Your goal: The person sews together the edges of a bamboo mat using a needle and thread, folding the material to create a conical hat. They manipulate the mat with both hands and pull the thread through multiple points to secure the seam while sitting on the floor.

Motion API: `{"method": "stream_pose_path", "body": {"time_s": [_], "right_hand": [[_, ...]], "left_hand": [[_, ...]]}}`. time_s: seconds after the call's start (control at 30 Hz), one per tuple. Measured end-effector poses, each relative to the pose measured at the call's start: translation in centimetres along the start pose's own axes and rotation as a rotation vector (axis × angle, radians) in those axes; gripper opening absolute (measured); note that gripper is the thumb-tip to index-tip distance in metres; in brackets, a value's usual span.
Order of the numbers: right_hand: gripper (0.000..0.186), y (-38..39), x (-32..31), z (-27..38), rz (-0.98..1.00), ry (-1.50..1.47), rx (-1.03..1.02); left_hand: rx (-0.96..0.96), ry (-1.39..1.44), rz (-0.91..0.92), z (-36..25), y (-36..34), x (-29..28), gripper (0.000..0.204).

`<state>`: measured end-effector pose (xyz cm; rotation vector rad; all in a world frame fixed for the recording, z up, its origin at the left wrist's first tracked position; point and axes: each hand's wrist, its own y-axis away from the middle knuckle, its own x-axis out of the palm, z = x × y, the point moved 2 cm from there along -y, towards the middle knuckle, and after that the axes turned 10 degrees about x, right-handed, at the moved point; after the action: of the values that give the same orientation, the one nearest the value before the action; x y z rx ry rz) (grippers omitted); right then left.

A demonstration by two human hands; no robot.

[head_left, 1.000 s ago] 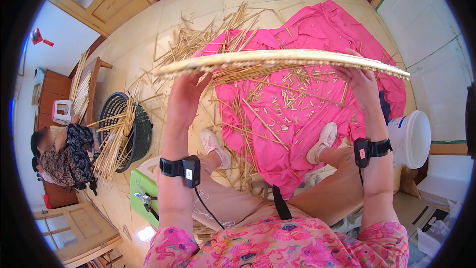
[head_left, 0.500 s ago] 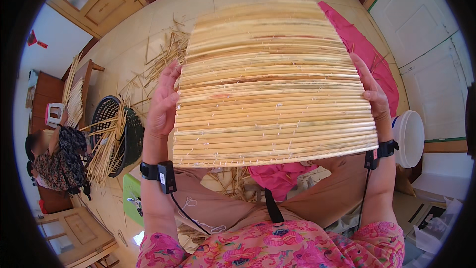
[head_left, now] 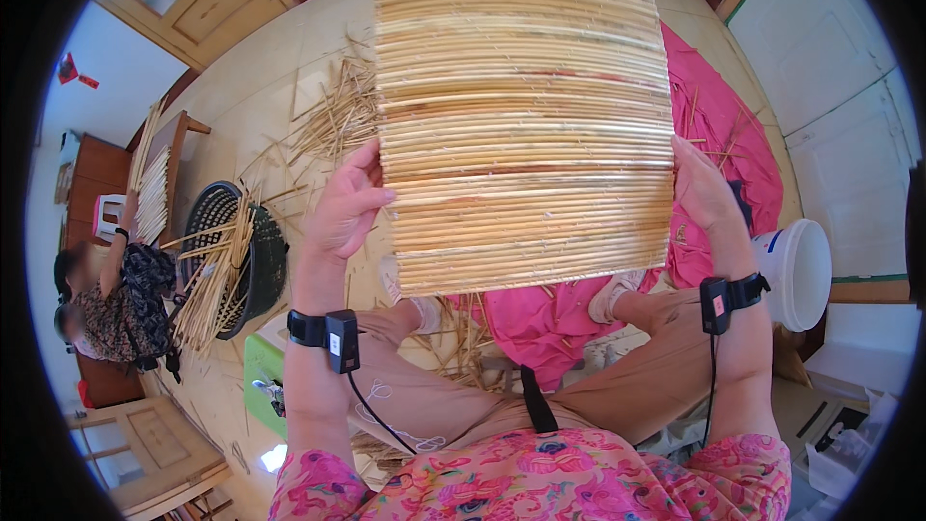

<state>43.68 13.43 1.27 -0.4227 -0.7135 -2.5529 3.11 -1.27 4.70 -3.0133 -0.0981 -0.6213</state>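
Between my two hands a pale straw-stalk mat (head_left: 526, 125) is held up by its side edges. Its many stalks run crosswise and small white thread stitches dot it. My left hand (head_left: 352, 198) grips the left edge, with the thumb on the front face and the fingers partly behind. At the right edge my right hand (head_left: 704, 188) is closed on the mat, its fingers mostly hidden behind it. Below the mat, pink cloth (head_left: 540, 333) lies between my legs, and loose white thread (head_left: 381, 405) rests on my trouser leg.
A dark basket (head_left: 275, 260) full of stalks stands at the left, near a seated co-worker (head_left: 116, 299). Loose stalks (head_left: 338, 111) litter the floor behind it. To my right are a white bucket (head_left: 801, 275) and more pink cloth. A green stool (head_left: 258, 381) sits by my left leg.
The mat has been raised and tipped more upright, its far edge now higher in view. Both hands moved with it and came closer together. More pink cloth shows below and at the right.
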Motion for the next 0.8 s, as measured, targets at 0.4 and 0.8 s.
{"method": "stream_pose_path", "body": {"time_s": [0.4,0.8], "right_hand": [[0.029,-2.0,0.4,-4.0,-0.469,-0.002,-0.037],[0.028,-2.2,1.2,-5.6,-0.505,0.065,-0.061]], "left_hand": [[-0.04,0.181,-0.203,2.5,-1.0,1.3,0.049],[-0.166,-0.123,-0.409,3.9,-1.0,0.8,0.051]]}}
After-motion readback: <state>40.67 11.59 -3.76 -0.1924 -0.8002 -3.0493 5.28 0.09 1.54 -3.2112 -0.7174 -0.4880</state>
